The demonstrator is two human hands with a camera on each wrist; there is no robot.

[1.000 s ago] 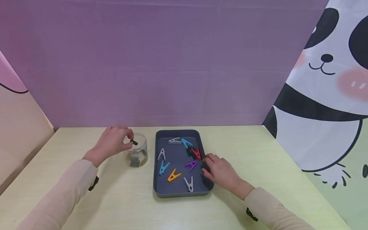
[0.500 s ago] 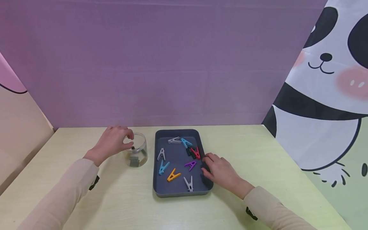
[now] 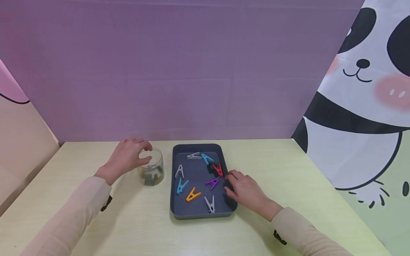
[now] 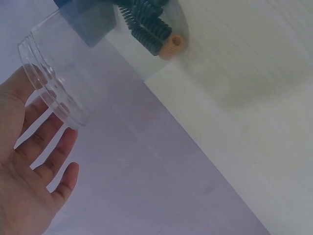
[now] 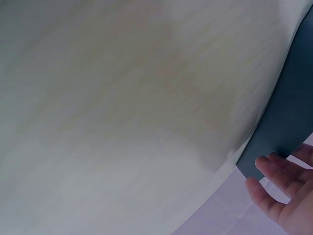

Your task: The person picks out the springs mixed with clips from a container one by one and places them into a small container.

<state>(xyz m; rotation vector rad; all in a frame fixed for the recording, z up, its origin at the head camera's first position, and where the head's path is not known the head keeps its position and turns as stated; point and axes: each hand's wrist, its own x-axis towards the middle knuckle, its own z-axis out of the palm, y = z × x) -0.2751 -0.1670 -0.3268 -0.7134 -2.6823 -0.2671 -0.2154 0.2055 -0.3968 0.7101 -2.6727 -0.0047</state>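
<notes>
The clear, round plastic jar [image 3: 155, 166] is standing left of the grey, rectangular plastic tray [image 3: 205, 217]. Filling it seems the step in hand. The left hand [image 3: 124, 156] is hovering at its rim, fingers parted, holding nothing visible; the next move probably calls for lifting clear. Dark, ridged pieces [image 4: 149, 27] are lying inside, their exact kind unclear. The right hand [image 3: 246, 190] is touching the tray with relaxed fingers; coloured, A-shaped plastic clips [image 3: 189, 198] are lying in it.

Purple backdrop [image 3: 179, 71], 1 panda print [image 3: 358, 106], pale tabletop [image 3: 134, 227]

Transparent cylindrical jar [image 3: 150, 171], left; dark-grey rectangular tray [image 3: 195, 174], right. Multicoloured A-shaped clips [image 3: 190, 198] lie in the tray.
</notes>
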